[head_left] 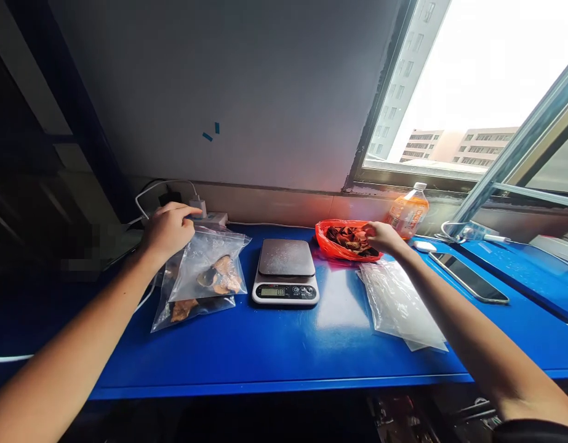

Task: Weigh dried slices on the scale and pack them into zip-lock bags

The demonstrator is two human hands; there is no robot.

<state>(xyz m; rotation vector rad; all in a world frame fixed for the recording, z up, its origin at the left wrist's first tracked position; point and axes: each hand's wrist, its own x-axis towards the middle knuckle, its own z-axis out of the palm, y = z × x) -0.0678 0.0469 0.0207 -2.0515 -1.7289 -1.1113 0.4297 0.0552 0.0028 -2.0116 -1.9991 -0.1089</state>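
Zeros on the display (273, 292) of the scale (286, 271), power sign and M on its buttons (295, 290), bottle (408, 212) lettering unreadable.

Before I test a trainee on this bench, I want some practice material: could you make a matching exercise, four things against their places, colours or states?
1. Scale
2. Right hand
3. Phone
4. Bottle

A. Orange, near the window
B. Grey plate on top
C. At the dried pieces in the red bag
D. Lying flat, screen dark

Pairs: 1-B, 2-C, 3-D, 4-A

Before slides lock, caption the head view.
Right hand at a red plastic bag of reddish-brown pieces, left hand by clear plastic bags, square metal-topped white digital scale between.
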